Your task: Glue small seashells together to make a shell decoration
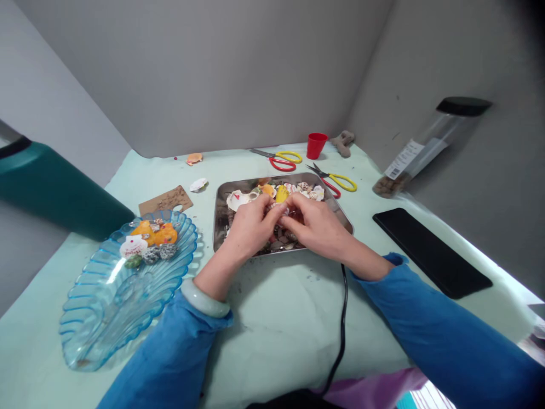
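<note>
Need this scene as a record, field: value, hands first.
Hands: left hand and right hand, fingers close together over metal tray; anything held unclear
Tray contents: shells, partly hidden
Left side: clear blue dish holding white shell, orange pieces; teal bottle
Near tray's far edge: two pairs of scissors, red cup
Right side: flat black object, clear black-lidded container

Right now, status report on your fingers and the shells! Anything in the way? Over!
Left fingers and right fingers together over metal tray, grip unclear. Shells in tray, partly hidden. Black cable this side of tray, apart from fingers.
</note>
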Action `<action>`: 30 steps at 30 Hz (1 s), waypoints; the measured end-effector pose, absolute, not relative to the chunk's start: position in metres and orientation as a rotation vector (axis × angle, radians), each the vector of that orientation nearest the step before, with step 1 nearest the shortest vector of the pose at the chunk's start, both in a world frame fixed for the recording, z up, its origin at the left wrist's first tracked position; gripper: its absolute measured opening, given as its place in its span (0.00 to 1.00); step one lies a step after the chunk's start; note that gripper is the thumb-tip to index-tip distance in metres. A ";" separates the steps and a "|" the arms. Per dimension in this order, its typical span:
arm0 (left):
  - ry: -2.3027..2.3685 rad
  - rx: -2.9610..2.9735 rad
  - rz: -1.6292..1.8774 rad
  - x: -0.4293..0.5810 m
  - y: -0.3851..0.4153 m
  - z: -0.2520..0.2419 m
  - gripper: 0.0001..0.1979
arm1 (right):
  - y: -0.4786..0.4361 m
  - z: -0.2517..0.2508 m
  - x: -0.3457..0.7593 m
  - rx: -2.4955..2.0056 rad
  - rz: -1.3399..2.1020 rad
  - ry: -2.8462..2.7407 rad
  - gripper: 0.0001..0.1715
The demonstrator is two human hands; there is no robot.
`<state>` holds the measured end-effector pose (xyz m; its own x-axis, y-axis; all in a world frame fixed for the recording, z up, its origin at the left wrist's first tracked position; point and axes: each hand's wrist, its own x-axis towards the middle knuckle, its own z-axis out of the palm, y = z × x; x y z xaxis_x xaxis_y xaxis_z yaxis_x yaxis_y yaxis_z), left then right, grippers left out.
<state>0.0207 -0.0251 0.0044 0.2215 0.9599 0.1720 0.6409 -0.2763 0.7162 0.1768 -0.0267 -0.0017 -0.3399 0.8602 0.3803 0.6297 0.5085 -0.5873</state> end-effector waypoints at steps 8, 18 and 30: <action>1.442 1.927 0.858 0.022 -0.025 0.003 0.17 | -0.028 0.001 0.176 -1.256 0.481 -2.012 0.06; 1.436 1.919 0.871 0.021 -0.024 0.004 0.15 | -0.028 0.001 0.177 -1.244 0.552 -1.976 0.07; 1.441 1.916 0.848 0.022 -0.025 0.005 0.17 | -0.027 -0.001 0.177 -1.239 0.537 -1.998 0.05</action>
